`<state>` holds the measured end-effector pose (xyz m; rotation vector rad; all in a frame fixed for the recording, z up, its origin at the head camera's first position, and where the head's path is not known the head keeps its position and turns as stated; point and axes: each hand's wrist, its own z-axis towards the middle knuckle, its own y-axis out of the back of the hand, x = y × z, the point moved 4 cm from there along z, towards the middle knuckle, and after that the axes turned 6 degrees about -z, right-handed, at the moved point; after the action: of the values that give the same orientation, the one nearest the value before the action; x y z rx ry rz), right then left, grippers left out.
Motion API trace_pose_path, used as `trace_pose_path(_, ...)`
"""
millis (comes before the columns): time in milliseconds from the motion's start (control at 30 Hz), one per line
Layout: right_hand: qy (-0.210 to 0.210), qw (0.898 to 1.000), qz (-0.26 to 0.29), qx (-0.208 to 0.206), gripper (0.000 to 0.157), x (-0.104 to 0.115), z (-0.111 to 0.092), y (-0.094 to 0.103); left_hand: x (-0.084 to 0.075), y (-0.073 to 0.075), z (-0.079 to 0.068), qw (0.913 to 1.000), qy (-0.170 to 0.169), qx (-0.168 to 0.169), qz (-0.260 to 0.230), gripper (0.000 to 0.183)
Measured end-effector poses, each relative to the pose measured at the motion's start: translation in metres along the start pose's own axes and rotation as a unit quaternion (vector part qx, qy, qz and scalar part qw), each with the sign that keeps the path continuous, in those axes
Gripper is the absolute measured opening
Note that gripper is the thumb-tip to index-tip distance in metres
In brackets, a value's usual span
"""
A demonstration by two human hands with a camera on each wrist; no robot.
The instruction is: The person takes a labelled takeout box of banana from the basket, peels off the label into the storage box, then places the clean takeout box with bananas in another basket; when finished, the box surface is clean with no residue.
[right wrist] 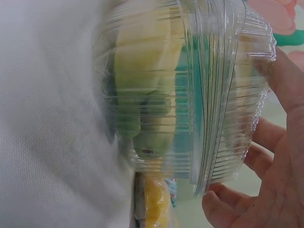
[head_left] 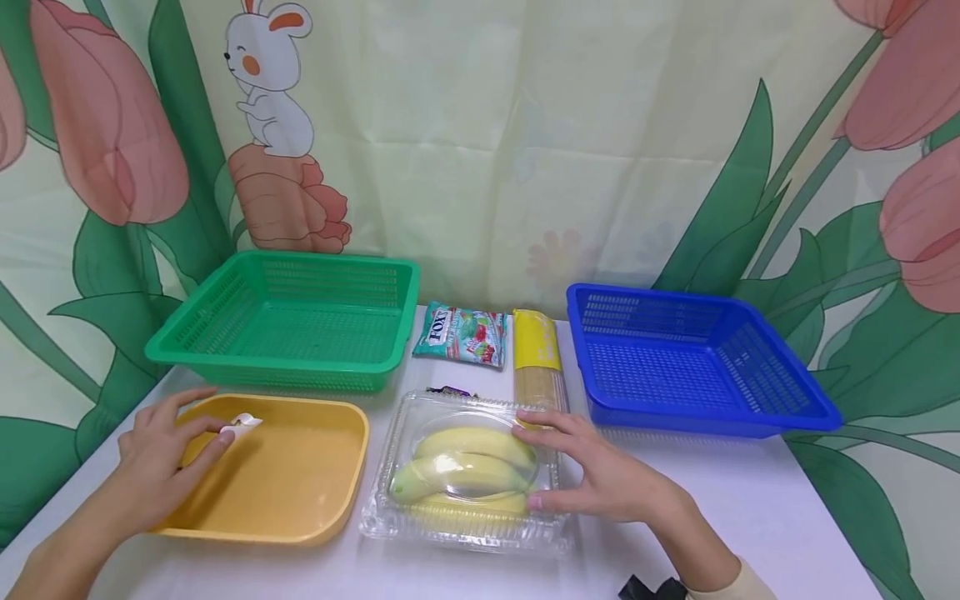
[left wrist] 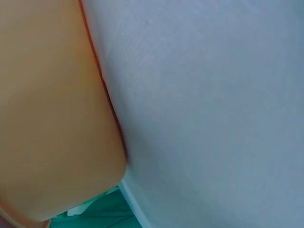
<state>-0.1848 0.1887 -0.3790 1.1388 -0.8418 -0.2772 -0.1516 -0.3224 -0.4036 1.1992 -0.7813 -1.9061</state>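
Observation:
My left hand [head_left: 161, 454] is above the yellow tray [head_left: 277, 475], pinching a small white wrapper-like piece [head_left: 242, 424] between thumb and fingertips. Its exact kind is too small to tell. Farther right, a clear plastic clamshell box [head_left: 382, 512] with bananas [head_left: 461, 475] inside stands on the table, its lid down. The right hand [head_left: 592, 467] rests on the right side of that lid with fingers spread; the right wrist view shows its fingers [right wrist: 259, 159] beside the ribbed lid edge. In the left wrist view, the tray's outer side [left wrist: 57, 118] hides the hand's work.
A green basket [head_left: 375, 367] stands behind the tray, a blue basket [head_left: 705, 421] at the back right. Between them lie a teal candy bag [head_left: 461, 336] and a yellow-topped pasta pack [head_left: 536, 350]. A small purple-wrapped piece [head_left: 450, 391] lies behind the box.

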Motion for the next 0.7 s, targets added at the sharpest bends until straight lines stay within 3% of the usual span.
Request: trace_pose_path(700,0.003,1.0,0.005,-0.002,0.073,-0.0025,0.0,-0.0009,0.0067,-0.0067,-0.001,0.9936,0.027,0.065,0.088,0.022)
